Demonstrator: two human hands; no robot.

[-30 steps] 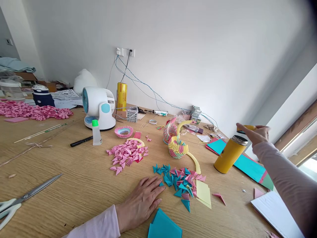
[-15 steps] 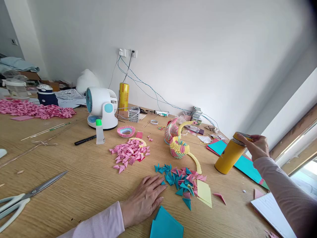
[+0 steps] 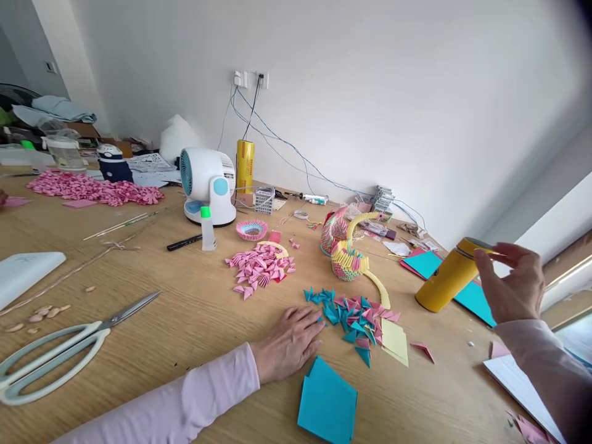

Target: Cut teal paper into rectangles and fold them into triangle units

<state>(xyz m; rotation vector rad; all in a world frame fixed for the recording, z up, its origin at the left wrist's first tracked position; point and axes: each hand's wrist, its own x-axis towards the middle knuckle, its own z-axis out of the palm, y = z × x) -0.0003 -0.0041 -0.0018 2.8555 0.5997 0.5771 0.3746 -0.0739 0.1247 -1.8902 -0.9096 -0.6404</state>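
Observation:
My left hand (image 3: 290,344) lies palm down on the table with fingers stretched out, its fingertips beside a pile of folded blue and pink paper triangles (image 3: 356,320). Just below it is a stack of blue paper (image 3: 327,401). My right hand (image 3: 511,280) has its thumb and fingers bent at the lid (image 3: 472,245) of a yellow insulated bottle (image 3: 446,277). The bottle stands on the table, leaning in view, with its lid on. Paper swans (image 3: 349,260) with yellow necks stand behind the pile, and pale yellow paper (image 3: 394,341) lies beside it.
Scissors (image 3: 87,345) and nut-like bits (image 3: 49,312) lie at the left. A white fan (image 3: 210,185), glue bottle (image 3: 208,231), black pen (image 3: 184,242) and pink paper pile (image 3: 261,265) are farther back. A white pad (image 3: 522,388) lies at the right.
The view has turned left. My right fingers have shifted to the right side of the lid, which now sits level on the bottle. My left hand stays flat.

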